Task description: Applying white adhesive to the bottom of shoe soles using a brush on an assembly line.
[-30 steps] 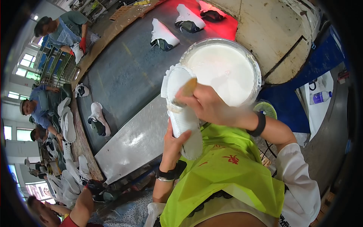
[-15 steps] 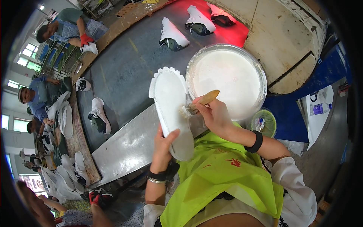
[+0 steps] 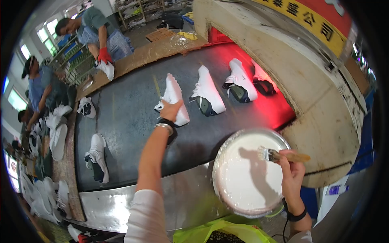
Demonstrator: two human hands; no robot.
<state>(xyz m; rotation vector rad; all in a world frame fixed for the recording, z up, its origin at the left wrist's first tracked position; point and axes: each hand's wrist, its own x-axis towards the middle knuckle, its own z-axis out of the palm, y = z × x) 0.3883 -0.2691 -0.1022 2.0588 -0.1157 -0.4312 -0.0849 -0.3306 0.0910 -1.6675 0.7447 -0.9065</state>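
Observation:
My left hand point(image 3: 170, 110) reaches out over the dark conveyor belt point(image 3: 121, 121) and grips the heel end of a white shoe point(image 3: 174, 97) lying on it. My right hand point(image 3: 292, 170) holds a wooden-handled brush point(image 3: 279, 155) over a round bowl of white glue point(image 3: 247, 174) at the belt's near edge. The bristles hang just above the glue. Further along the belt lie two more white shoes point(image 3: 208, 91) point(image 3: 240, 83), near a red-lit tunnel opening point(image 3: 267, 87).
Another white and dark shoe point(image 3: 96, 158) lies on the belt to the left. Other people point(image 3: 97, 32) work on shoes along the far side, with piles of white soles point(image 3: 48, 133) beside them. A beige machine housing point(image 3: 324, 101) stands at the right.
The white sole that my left hand held near my chest is gone from there; my left arm has stretched out to a shoe on the belt. My right hand has moved the brush over the bowl.

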